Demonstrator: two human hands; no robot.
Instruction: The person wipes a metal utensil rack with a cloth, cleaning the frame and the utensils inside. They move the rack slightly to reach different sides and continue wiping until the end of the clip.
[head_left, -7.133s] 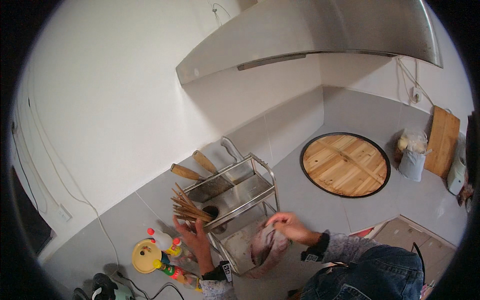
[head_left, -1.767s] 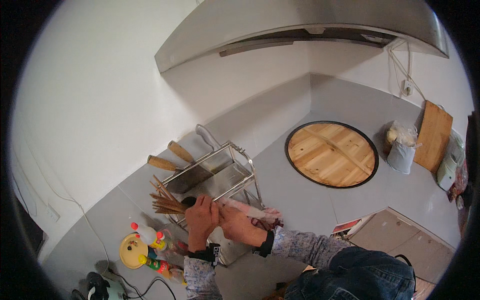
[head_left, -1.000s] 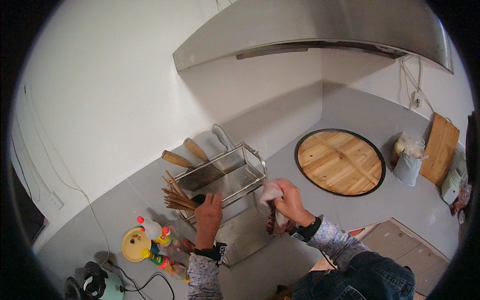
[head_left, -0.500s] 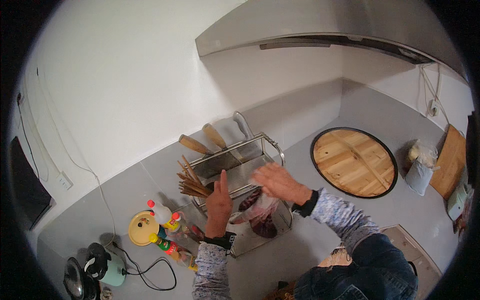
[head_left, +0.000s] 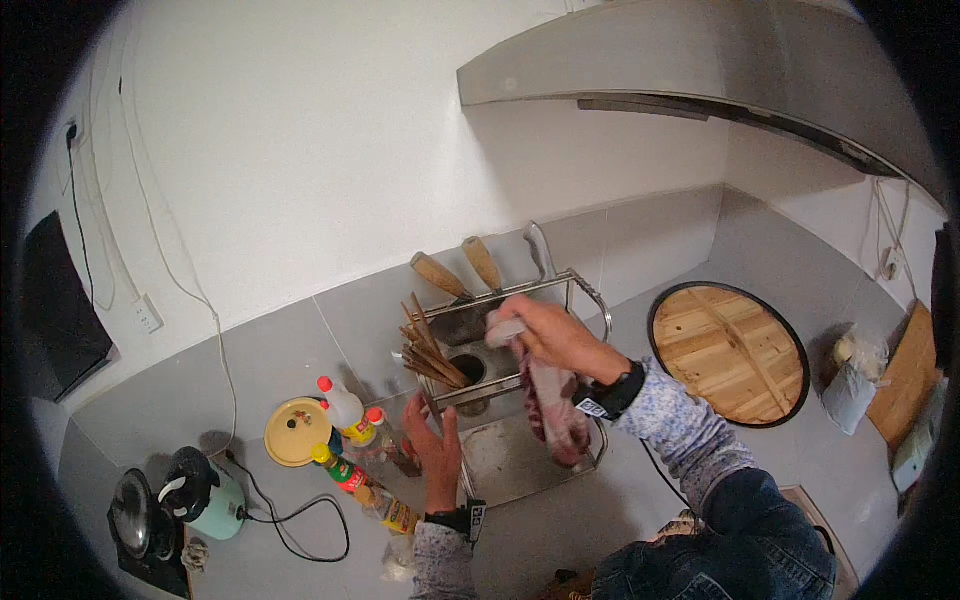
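A steel two-tier rack (head_left: 530, 476) stands on the counter with bundled chopsticks (head_left: 428, 352) in a round holder and wooden-handled tools (head_left: 436, 272) plus a steel-handled knife (head_left: 540, 250) in its upper part. My right hand (head_left: 552, 338) is closed on a pinkish cloth (head_left: 555, 400) over the rack's top, and the cloth hangs toward the lower tray. My left hand (head_left: 432, 450) is at the rack's left side, below the chopsticks, fingers apart beside the frame; whether it touches it is unclear.
Left of the rack are several bottles (head_left: 350, 418), a yellow lidded container (head_left: 288, 430), a mint kettle (head_left: 210, 505) with cord and a black lidded pot (head_left: 135, 512). At right are a round wooden board (head_left: 725, 350), bagged items (head_left: 848, 385) and a cutting board (head_left: 893, 370). A steel hood (head_left: 640, 45) hangs above.
My left hand has moved from the chopsticks down to the rack's left side, fingers spreading. My right hand has taken the cloth up to the rack's top. The view has shifted.
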